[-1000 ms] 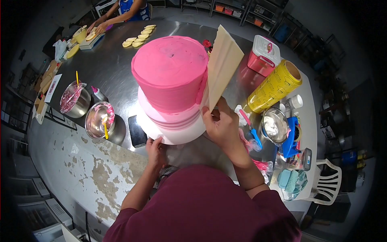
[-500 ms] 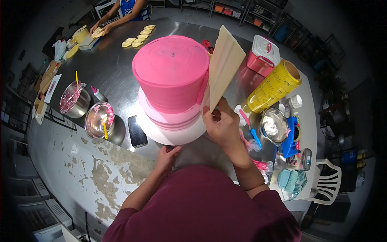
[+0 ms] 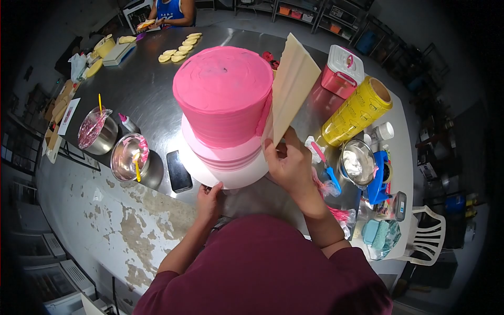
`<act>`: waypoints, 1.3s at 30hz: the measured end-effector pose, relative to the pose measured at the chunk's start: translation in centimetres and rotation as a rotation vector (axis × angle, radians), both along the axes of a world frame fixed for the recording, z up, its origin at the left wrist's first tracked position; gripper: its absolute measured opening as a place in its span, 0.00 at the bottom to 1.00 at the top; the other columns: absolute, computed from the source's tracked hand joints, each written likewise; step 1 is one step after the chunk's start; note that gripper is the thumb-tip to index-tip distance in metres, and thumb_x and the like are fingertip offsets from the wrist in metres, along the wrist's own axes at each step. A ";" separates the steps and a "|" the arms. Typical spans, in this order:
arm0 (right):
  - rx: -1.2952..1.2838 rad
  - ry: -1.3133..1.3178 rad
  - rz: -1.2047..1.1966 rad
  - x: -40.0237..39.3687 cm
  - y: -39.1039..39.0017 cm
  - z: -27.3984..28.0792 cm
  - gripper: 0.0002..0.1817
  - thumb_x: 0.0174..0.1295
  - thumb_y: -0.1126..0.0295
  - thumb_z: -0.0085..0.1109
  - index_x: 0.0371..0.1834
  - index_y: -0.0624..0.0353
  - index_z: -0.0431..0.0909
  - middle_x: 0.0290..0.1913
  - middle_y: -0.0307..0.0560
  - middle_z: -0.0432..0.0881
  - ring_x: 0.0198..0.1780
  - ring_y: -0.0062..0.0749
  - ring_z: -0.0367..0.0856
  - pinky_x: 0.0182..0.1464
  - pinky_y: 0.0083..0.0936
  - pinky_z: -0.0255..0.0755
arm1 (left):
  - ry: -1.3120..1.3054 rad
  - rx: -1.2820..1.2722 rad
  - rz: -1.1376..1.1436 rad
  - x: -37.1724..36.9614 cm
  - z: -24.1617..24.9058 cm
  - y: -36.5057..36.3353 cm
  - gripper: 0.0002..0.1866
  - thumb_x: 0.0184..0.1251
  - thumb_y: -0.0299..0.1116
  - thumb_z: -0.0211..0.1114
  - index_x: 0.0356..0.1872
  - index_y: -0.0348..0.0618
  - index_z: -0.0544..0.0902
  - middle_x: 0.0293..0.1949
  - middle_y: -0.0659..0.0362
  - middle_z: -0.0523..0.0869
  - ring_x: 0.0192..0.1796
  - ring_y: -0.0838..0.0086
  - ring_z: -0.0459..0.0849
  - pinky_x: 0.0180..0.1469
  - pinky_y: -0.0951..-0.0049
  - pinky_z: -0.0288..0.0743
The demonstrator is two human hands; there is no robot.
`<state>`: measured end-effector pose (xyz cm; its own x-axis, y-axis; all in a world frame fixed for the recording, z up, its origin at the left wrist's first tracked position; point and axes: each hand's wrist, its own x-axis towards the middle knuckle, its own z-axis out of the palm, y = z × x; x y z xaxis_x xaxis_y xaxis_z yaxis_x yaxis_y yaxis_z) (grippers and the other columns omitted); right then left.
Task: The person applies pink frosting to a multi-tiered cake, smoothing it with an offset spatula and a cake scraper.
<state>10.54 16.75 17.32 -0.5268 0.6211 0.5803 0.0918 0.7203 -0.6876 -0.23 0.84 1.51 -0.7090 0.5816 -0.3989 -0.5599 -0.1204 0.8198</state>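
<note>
A tall pink-frosted cake (image 3: pixel 223 100) stands on a round white cake board (image 3: pixel 202 170) in the middle of the metal table. My right hand (image 3: pixel 289 163) is closed on the lower end of a large, flat, beige scraper (image 3: pixel 294 84). The scraper stands nearly upright, its long edge along the right side of the cake, where a ridge of pink frosting shows. At the board's front rim, my left hand (image 3: pixel 209 202) grips the edge between thumb and fingers. Whatever supports the board is hidden beneath it.
Left of the cake lie a black phone (image 3: pixel 179 171), two metal bowls and a piping bottle (image 3: pixel 128 123). To the right stand a yellow film roll (image 3: pixel 359 111), a pink container (image 3: pixel 341 76) and a metal bowl (image 3: pixel 358 163). Across the table, a person (image 3: pixel 173 13) handles pale dough near several shaped pieces.
My left hand has shifted left along the board's front rim and now pinches it. My right hand and the scraper stay nearly still. The person opposite has drawn their hands back, holding dough.
</note>
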 end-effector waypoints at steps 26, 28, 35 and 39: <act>-0.640 0.378 -0.001 16.0 1.3 -2.0 0.17 0.56 0.78 0.53 0.49 0.68 0.65 0.45 0.46 0.73 0.47 0.25 0.71 0.51 0.20 0.62 | 0.052 -0.115 0.137 2.1 -2.2 0.6 0.13 0.55 0.32 0.62 0.39 0.39 0.72 0.32 0.62 0.78 0.31 0.80 0.74 0.32 0.80 0.62; -0.676 0.333 -0.012 18.0 1.5 -2.4 0.19 0.56 0.77 0.52 0.51 0.67 0.62 0.45 0.47 0.73 0.44 0.24 0.73 0.43 0.18 0.70 | 0.059 -0.137 0.267 2.0 -1.2 0.6 0.12 0.60 0.36 0.58 0.42 0.46 0.72 0.32 0.67 0.78 0.37 0.80 0.74 0.41 0.75 0.63; -0.762 0.406 -0.014 22.1 3.0 -4.7 0.18 0.57 0.78 0.49 0.51 0.67 0.60 0.42 0.52 0.74 0.37 0.30 0.79 0.30 0.22 0.80 | -0.086 -0.002 0.369 3.6 -1.7 1.8 0.15 0.64 0.42 0.46 0.46 0.47 0.70 0.43 0.60 0.75 0.47 0.68 0.72 0.51 0.67 0.61; -0.897 0.416 0.043 23.3 3.4 -3.9 0.19 0.59 0.79 0.47 0.53 0.67 0.56 0.44 0.53 0.72 0.42 0.30 0.76 0.34 0.26 0.81 | -0.031 0.020 0.363 5.8 -1.3 3.2 0.07 0.64 0.37 0.48 0.36 0.46 0.69 0.37 0.61 0.75 0.45 0.67 0.74 0.49 0.65 0.64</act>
